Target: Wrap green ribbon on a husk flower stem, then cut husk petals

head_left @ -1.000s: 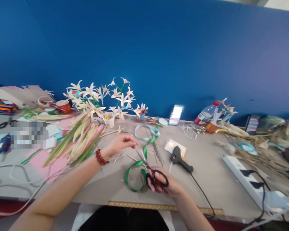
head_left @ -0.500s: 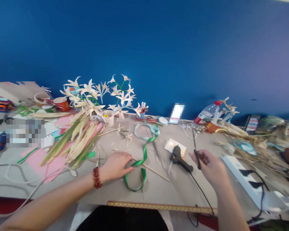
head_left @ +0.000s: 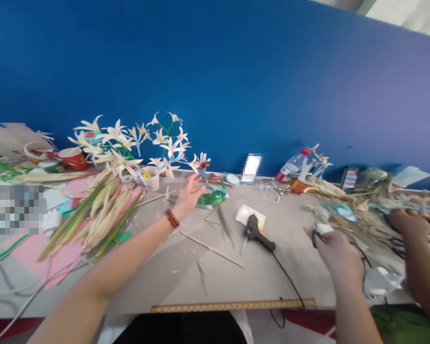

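My left hand (head_left: 188, 196), with a red bead bracelet at the wrist, reaches over the back of the table, fingers apart and holding nothing. Just right of it lies a green ribbon (head_left: 212, 197), gathered in a heap on a pale blue ribbon loop. My right hand (head_left: 338, 253) is closed around scissors (head_left: 314, 236); a black handle shows and the blades are hard to make out. Left of that hand, a black glue gun (head_left: 255, 231) rests by a white packet (head_left: 242, 215). Thin wires (head_left: 225, 224) and a wooden stick (head_left: 215, 251) lie between my hands.
White husk flowers (head_left: 168, 148) stand in cups at the back left, beside corn husks (head_left: 105, 217) on pink paper (head_left: 26, 251). A bottle (head_left: 292, 165) stands at the back. Another person's hand (head_left: 408, 222) works at the right. The glue gun's cord (head_left: 290, 274) crosses the front edge.
My left hand has moved up and away from the front, and the green ribbon now lies heaped at the back. My right hand has shifted right with the scissors. Another person's arm has come further in.
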`<state>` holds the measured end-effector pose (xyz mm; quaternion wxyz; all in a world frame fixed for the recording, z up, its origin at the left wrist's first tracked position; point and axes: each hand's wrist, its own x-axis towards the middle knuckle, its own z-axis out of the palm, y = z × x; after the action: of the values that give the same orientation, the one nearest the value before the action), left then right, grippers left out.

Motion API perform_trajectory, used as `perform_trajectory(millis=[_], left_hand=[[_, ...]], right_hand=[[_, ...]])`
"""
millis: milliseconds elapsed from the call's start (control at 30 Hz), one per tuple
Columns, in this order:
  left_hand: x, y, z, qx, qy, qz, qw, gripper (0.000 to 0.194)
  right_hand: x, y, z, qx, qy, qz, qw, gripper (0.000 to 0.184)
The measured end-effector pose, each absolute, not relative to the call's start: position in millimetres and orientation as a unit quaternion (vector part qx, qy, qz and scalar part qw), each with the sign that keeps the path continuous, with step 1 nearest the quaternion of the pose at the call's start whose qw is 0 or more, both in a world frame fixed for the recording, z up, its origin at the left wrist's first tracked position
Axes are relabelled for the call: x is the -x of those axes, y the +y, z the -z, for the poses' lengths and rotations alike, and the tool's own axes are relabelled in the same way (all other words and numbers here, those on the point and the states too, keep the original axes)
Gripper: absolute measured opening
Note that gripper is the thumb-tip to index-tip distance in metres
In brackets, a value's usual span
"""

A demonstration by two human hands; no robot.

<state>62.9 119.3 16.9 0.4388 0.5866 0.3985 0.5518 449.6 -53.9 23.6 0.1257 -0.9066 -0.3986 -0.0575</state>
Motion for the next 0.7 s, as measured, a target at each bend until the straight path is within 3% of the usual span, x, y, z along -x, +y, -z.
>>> perform_trajectory(millis=[100, 200, 300, 400, 500, 600, 700], left_hand=[[-39, 91, -17, -0.694, 0.377, -0.496, 0.361, 0.015], [-8, 65, -26, -0.736, 0.427, -0.427, 0.306, 0.02], [28, 46, -35, -0.747, 0.442, -0.415, 0.271, 0.029], [65, 35, -37, -0.733, 0.474, -0.44, 0.21, 0.024], [88, 25, -30, -0.724, 0.503, -0.443, 0.163, 0.022], [85, 13, -18, -0.806, 0.463, -0.341, 0.139, 0.02], [65, 6, -2, -0.876, 0.424, -0.191, 0.13, 0.023]], right_hand=[[-458, -55, -12, 0.905, -0.424, 0.0, 0.036, 0.043], [-456, -47, 0, 0.88, -0.473, -0.051, 0.005, 0.036], [-456, -38, 6, 0.835, -0.529, -0.146, 0.047, 0.035], [-460, -33, 4, 0.774, -0.575, -0.242, 0.11, 0.036], [-446, -33, -5, 0.752, -0.613, -0.189, 0.152, 0.037], [-392, -35, -14, 0.739, -0.633, -0.11, 0.203, 0.037], [-311, -35, -19, 0.629, -0.731, -0.161, 0.209, 0.028]])
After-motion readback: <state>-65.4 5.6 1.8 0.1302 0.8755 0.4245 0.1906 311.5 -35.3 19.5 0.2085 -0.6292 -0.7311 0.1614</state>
